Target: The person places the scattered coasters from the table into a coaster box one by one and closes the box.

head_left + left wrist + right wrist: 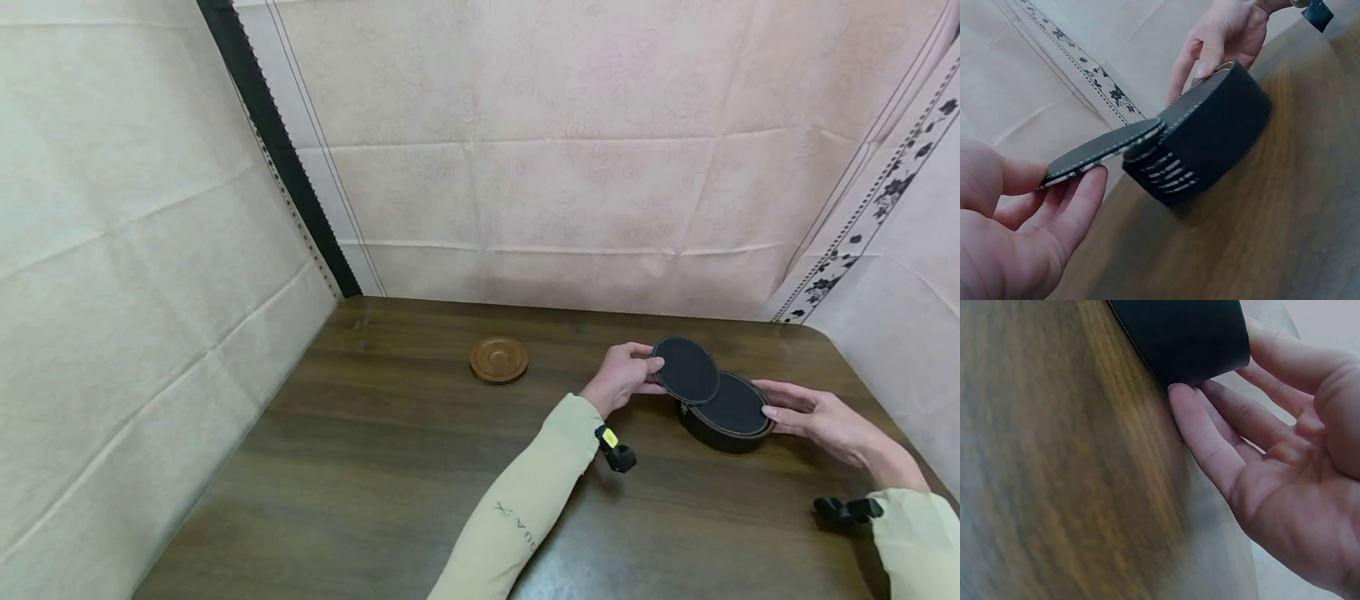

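Observation:
In the head view my left hand pinches the edge of a thin black round coaster with pale stitching. The coaster is tilted, its far edge over the rim of a round black coaster holder. Another black disc surface shows inside the holder. My right hand holds the holder's right side, thumb at the rim and fingers around the outer wall. The left wrist view shows pale stripes on the holder's wall, just below the coaster. From the right wrist, my fingertips touch the holder's lower edge.
A brown round wooden disc lies farther left on the brown wooden table. Pale cloth hangings surround the table at the back and both sides.

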Tool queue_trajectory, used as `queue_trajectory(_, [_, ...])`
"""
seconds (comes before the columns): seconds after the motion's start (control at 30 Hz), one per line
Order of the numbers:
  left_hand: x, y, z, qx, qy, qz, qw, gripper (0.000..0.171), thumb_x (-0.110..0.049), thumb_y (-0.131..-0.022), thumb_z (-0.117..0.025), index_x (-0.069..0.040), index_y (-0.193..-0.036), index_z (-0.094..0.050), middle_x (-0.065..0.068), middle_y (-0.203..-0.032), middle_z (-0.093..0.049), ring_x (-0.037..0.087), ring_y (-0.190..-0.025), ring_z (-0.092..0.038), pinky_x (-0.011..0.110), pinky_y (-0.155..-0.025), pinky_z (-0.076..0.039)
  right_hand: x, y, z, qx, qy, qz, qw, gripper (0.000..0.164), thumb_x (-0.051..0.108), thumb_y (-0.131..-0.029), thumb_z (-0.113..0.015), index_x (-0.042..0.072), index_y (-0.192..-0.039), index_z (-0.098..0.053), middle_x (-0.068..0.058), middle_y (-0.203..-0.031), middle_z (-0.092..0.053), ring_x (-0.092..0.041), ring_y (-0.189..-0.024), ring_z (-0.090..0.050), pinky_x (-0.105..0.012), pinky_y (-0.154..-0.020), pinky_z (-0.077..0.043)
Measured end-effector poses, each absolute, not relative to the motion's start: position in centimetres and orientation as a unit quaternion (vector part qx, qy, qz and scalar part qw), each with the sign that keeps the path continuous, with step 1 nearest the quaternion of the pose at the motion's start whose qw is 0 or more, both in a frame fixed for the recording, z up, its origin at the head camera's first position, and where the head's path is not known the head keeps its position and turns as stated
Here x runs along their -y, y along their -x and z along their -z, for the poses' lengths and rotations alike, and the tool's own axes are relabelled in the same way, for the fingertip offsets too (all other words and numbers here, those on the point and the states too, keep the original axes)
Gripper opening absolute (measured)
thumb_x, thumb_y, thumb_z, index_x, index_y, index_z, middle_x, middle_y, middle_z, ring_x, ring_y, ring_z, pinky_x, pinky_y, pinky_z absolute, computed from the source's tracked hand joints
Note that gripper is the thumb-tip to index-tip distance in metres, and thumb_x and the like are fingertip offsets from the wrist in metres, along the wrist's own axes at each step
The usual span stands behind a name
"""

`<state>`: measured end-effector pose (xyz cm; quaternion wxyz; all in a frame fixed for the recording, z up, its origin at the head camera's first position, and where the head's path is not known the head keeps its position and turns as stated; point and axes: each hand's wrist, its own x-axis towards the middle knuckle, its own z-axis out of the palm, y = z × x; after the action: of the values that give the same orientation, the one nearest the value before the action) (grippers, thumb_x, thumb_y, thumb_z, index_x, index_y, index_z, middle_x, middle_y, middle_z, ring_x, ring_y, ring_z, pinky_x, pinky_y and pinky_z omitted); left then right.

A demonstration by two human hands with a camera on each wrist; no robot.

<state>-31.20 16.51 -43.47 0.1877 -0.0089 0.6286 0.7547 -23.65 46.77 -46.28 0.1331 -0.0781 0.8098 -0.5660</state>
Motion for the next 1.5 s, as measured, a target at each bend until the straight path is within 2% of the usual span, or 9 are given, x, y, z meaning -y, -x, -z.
queue_trajectory(0.23, [-17.5, 30.7, 44.8, -0.611, 0.026, -0.776, 0.155, 0.023, -0.002, -0.085, -0.073, -0.01, -0.104, -0.064, 0.009, -0.08, -0.065, 0.021, -0.064, -0.068, 0.041, -0.063, -0.06, -46.8, 23.5, 46.3, -0.8, 0.082, 0.578, 0.135, 0.052, 0.005, -0.099, -0.054, 0.009, -0.149, -0.038, 0.028, -0.119, -0.061, 0.001, -0.104, -0.065, -0.026, -0.081, -0.057])
queue_trajectory(0.4, [-18.2, 30.4, 45.5, -0.607, 0.031, -0.781, 0.145, 0.014, -0.004, -0.083, -0.075, -0.009, -0.093, -0.066, 0.008, -0.08, -0.066, 0.028, -0.066, -0.072, 0.038, -0.063, -0.06, -46.7, 23.5, 46.3, -0.793, 0.091, 0.587, 0.136, 0.052, 0.004, -0.1, -0.052, 0.008, -0.149, -0.037, 0.027, -0.121, -0.061, 0.0, -0.105, -0.066, -0.026, -0.082, -0.057])
queue_trajectory(0.6, [-19.2, 29.6, 45.7, -0.611, 0.042, -0.779, 0.136, 0.012, -0.003, -0.083, -0.076, -0.009, -0.083, -0.065, 0.008, -0.075, -0.065, 0.032, -0.066, -0.072, 0.038, -0.063, -0.06, -46.6, 23.6, 46.3, -0.778, 0.106, 0.605, 0.136, 0.048, 0.002, -0.1, -0.05, 0.009, -0.147, -0.041, 0.024, -0.122, -0.062, -0.003, -0.105, -0.067, -0.026, -0.082, -0.057])
queue_trajectory(0.7, [-19.6, 29.0, 45.7, -0.621, 0.046, -0.772, 0.127, 0.015, -0.005, -0.082, -0.077, -0.009, -0.079, -0.063, 0.007, -0.071, -0.063, 0.028, -0.06, -0.07, 0.037, -0.061, -0.06, -46.7, 23.6, 46.3, -0.771, 0.114, 0.612, 0.135, 0.046, 0.001, -0.101, -0.049, 0.011, -0.145, -0.043, 0.023, -0.123, -0.062, -0.004, -0.105, -0.067, -0.026, -0.082, -0.057])
queue_trajectory(0.87, [-20.2, 28.2, 45.5, -0.668, 0.045, -0.735, 0.107, 0.018, -0.01, -0.08, -0.08, -0.012, -0.074, -0.063, 0.003, -0.063, -0.061, 0.012, -0.049, -0.059, 0.032, -0.056, -0.058, -46.8, 23.6, 46.3, -0.761, 0.115, 0.623, 0.139, 0.044, 0.002, -0.101, -0.048, 0.014, -0.144, -0.046, 0.023, -0.123, -0.063, -0.002, -0.105, -0.066, -0.026, -0.083, -0.057])
queue_trajectory(1.0, [-20.4, 27.8, 45.4, -0.723, 0.038, -0.684, 0.084, 0.02, -0.016, -0.079, -0.082, -0.016, -0.072, -0.063, -0.001, -0.058, -0.059, 0.008, -0.045, -0.056, 0.031, -0.054, -0.057, -46.9, 23.6, 46.2, -0.754, 0.118, 0.63, 0.145, 0.041, 0.005, -0.103, -0.044, 0.015, -0.143, -0.048, 0.023, -0.123, -0.063, -0.002, -0.105, -0.066, -0.026, -0.082, -0.057])
queue_trajectory(1.17, [-20.7, 27.4, 45.4, -0.769, 0.013, -0.635, 0.07, 0.021, -0.021, -0.08, -0.082, -0.017, -0.071, -0.063, -0.004, -0.057, -0.059, 0.008, -0.044, -0.057, 0.026, -0.05, -0.055, -46.8, 23.5, 46.1, -0.731, 0.126, 0.653, 0.15, 0.04, 0.007, -0.106, -0.039, 0.014, -0.143, -0.049, 0.02, -0.124, -0.064, -0.004, -0.105, -0.067, -0.027, -0.083, -0.057])
queue_trajectory(1.33, [-20.8, 27.2, 45.4, -0.807, 0.012, -0.588, 0.059, 0.024, -0.025, -0.08, -0.082, -0.018, -0.07, -0.062, -0.005, -0.056, -0.059, 0.014, -0.045, -0.063, 0.02, -0.044, -0.048, -46.6, 23.5, 46.1, -0.729, 0.11, 0.658, 0.15, 0.039, 0.007, -0.105, -0.041, 0.017, -0.141, -0.052, 0.021, -0.122, -0.064, -0.005, -0.105, -0.067, -0.027, -0.083, -0.057])
queue_trajectory(1.5, [-20.6, 27.4, 45.5, -0.799, 0.011, -0.598, 0.059, 0.023, -0.028, -0.08, -0.082, -0.017, -0.072, -0.063, -0.005, -0.058, -0.059, 0.015, -0.049, -0.065, 0.021, -0.045, -0.05, -46.6, 23.5, 46.0, -0.745, 0.102, 0.643, 0.145, 0.04, 0.007, -0.104, -0.043, 0.015, -0.143, -0.049, 0.024, -0.122, -0.063, -0.004, -0.104, -0.067, -0.026, -0.082, -0.057])
